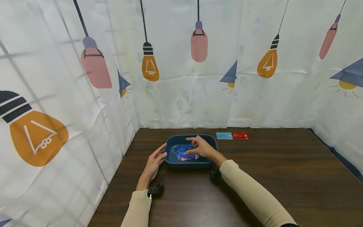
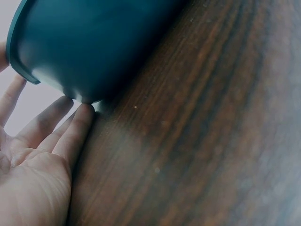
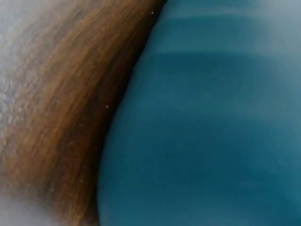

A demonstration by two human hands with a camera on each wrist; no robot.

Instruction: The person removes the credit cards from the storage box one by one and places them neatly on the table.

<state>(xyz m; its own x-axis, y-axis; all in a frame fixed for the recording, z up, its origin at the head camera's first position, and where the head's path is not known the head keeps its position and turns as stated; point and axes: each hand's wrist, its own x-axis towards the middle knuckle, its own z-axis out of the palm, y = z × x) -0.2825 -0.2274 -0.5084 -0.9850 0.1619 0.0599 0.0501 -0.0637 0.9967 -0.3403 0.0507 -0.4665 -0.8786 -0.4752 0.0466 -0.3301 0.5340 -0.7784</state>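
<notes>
A dark teal plastic bin (image 1: 178, 165) stands on the table, with several blue cards (image 1: 184, 154) lying loosely piled inside, some white and red showing beneath them. My left hand (image 1: 153, 164) is at the bin's left end, its nearly straight fingertips touching the outer wall; the left wrist view shows these fingers (image 2: 77, 129) against the teal wall (image 2: 94, 52). Over the bin's right half, my right hand (image 1: 202, 148) reaches in with thumb and fingers spread apart above the cards. In the right wrist view, the bin's wall (image 3: 197, 132) fills most of the picture and that hand is out of sight.
Behind the bin to the right, a light blue card (image 1: 224, 136) and a red card (image 1: 240, 136) lie side by side on the dark wood table (image 1: 269, 170). A white cloth with printed lamps (image 1: 181, 104) hangs behind the table and along its sides.
</notes>
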